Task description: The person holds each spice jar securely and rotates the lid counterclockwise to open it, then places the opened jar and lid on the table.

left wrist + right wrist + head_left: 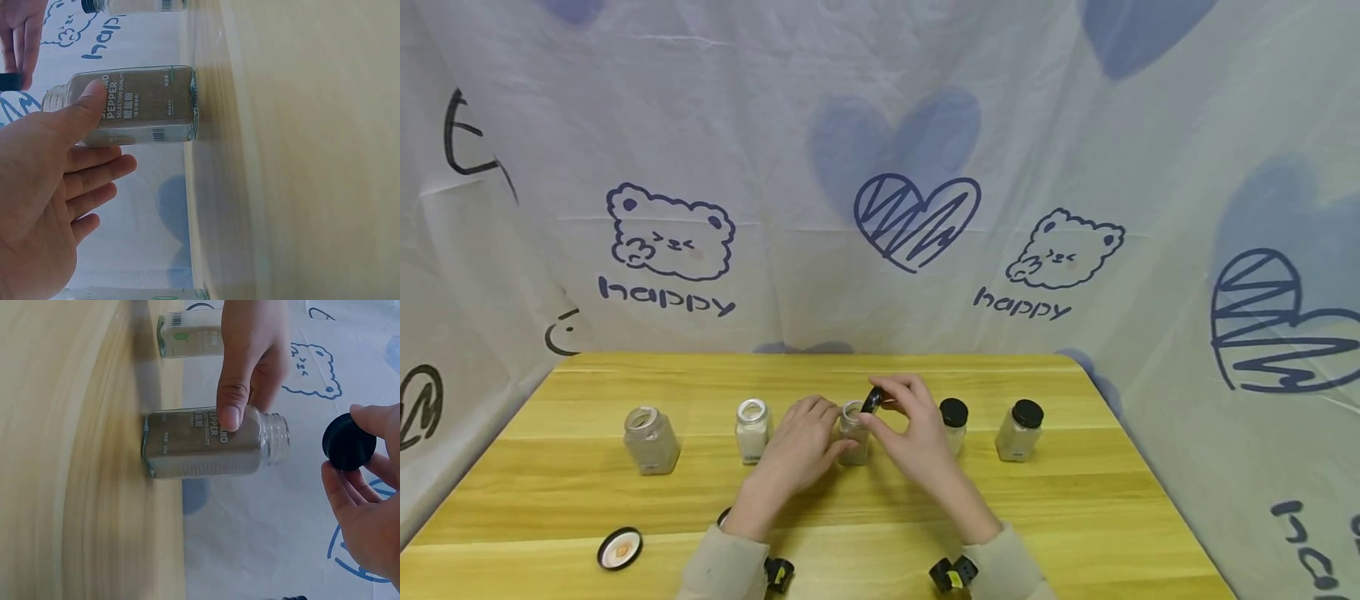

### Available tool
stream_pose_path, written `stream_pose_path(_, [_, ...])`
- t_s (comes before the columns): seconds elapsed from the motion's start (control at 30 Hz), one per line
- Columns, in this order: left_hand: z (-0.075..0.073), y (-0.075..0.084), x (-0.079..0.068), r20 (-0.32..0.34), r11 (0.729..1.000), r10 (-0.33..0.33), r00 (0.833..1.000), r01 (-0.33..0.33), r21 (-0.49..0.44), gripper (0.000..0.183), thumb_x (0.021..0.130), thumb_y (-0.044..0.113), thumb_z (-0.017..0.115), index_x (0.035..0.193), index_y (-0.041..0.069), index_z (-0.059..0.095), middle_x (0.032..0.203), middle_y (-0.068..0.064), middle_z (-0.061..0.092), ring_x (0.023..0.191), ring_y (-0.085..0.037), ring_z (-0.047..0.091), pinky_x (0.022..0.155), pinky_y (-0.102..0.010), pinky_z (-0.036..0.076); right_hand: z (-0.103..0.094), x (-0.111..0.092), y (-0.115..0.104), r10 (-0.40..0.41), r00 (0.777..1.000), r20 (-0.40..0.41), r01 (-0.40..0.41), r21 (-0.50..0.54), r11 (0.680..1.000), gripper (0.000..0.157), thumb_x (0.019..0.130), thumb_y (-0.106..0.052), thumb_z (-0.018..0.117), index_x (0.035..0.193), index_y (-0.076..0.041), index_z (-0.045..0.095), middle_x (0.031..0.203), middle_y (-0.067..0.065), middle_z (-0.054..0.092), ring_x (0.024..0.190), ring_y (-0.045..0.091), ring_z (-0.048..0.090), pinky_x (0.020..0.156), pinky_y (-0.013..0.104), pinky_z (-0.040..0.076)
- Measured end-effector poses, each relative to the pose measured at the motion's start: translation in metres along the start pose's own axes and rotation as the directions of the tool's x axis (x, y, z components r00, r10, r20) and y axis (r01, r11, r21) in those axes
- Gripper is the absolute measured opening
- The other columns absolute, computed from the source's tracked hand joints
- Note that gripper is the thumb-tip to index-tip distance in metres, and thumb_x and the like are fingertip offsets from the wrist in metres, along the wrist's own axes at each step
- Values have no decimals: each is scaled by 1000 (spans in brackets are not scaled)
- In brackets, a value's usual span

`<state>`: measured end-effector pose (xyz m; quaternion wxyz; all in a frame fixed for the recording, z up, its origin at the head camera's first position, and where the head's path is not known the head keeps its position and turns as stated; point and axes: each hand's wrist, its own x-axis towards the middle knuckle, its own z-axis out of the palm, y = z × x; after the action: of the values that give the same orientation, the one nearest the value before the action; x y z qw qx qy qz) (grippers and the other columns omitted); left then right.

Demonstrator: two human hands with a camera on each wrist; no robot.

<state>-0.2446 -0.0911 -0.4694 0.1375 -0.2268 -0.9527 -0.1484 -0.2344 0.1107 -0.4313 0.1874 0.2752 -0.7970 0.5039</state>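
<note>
A glass pepper jar (178, 94) with a printed label stands upright on the table, its threaded mouth uncovered. My left hand (801, 442) holds it from the side, thumb across the label and the other fingers behind, as the left wrist view shows. Just beside the jar's mouth, my right hand (919, 432) pinches a round black lid (349, 442) between thumb and fingers. The lid is tilted and apart from the jar. Brownish powder fills much of the jar in the right wrist view.
Left of my hands are two uncapped jars, one at the far left (652, 446) and one nearer (752, 437). To the right stand two black-capped jars, one near (954, 413) and one farther (1019, 432). A loose lid (620, 548) lies front left; another hides partly behind my left forearm.
</note>
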Motion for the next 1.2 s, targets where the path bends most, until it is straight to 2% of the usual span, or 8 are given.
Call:
stream_pose_path(0.1, [0, -1, 0, 8, 1000, -8, 1000, 8, 4, 51, 98, 43, 72, 126, 0, 67, 130, -14, 67, 131, -35, 54, 120, -50, 37, -4, -5, -2, 23, 999, 23, -24, 45, 999, 47, 90, -7, 82, 134, -8, 67, 124, 11, 56, 112, 26, 67, 98, 37, 59])
stream_pose_path(0.3, [1, -1, -1, 6, 1000, -12, 1000, 12, 0, 51, 98, 42, 72, 126, 0, 67, 130, -14, 67, 131, -35, 54, 120, -49, 37, -11, -15, -6, 126, 986, 113, -139, 112, 984, 44, 89, -2, 81, 130, -4, 66, 127, 11, 56, 115, 27, 67, 101, 30, 57])
stream_pose_path(0.5, [0, 0, -1, 12, 1000, -23, 1000, 23, -2, 51, 98, 43, 72, 126, 0, 67, 130, -14, 66, 132, -35, 54, 120, -49, 37, -13, -28, 0, 116, 973, 199, -152, 175, 973, 41, 84, 6, 83, 121, 3, 64, 121, 15, 57, 111, 31, 68, 100, 31, 57])
stream_pose_path(0.63, [0, 1, -1, 10, 1000, -25, 1000, 25, -7, 51, 98, 42, 72, 126, 0, 67, 130, -14, 66, 132, -36, 54, 120, -50, 37, -11, -36, 6, 124, 956, 266, -182, 207, 961, 39, 81, 10, 84, 113, 3, 63, 118, 17, 57, 110, 33, 67, 100, 31, 57])
stream_pose_path(0.77, [0, 1, -1, 8, 1000, -23, 1000, 23, -12, 51, 98, 42, 73, 126, 0, 67, 130, -14, 66, 132, -36, 54, 120, -50, 37, -8, -42, 11, 154, 927, 341, -238, 220, 946, 36, 79, 10, 85, 107, 1, 64, 116, 16, 57, 112, 30, 66, 101, 31, 57])
stream_pose_path(0.9, [0, 1, 0, 7, 1000, -18, 1000, 18, -11, 52, 98, 44, 72, 126, 1, 67, 130, -13, 66, 132, -35, 54, 120, -50, 37, -4, -45, 15, 183, 890, 417, -274, 168, 947, 32, 81, 4, 87, 104, -4, 66, 114, 9, 61, 110, 22, 68, 99, 28, 57])
stream_pose_path(1.03, [0, 1, 0, 5, 1000, -10, 1000, 11, -13, 53, 98, 44, 71, 127, 0, 67, 131, -13, 66, 132, -36, 54, 120, -50, 36, -2, -47, 19, 181, 853, 490, -252, 82, 964, 29, 84, -3, 86, 104, -7, 67, 113, 2, 63, 105, 15, 68, 96, 28, 59])
stream_pose_path(1.2, [-1, 1, 0, 11, 1000, -14, 1000, 14, -13, 53, 98, 44, 71, 128, 1, 67, 132, -13, 66, 133, -35, 53, 121, -50, 35, 2, -49, 22, 149, 819, 553, -168, -16, 986, 27, 87, -8, 85, 107, -9, 68, 110, -1, 65, 101, 8, 66, 94, 30, 59])
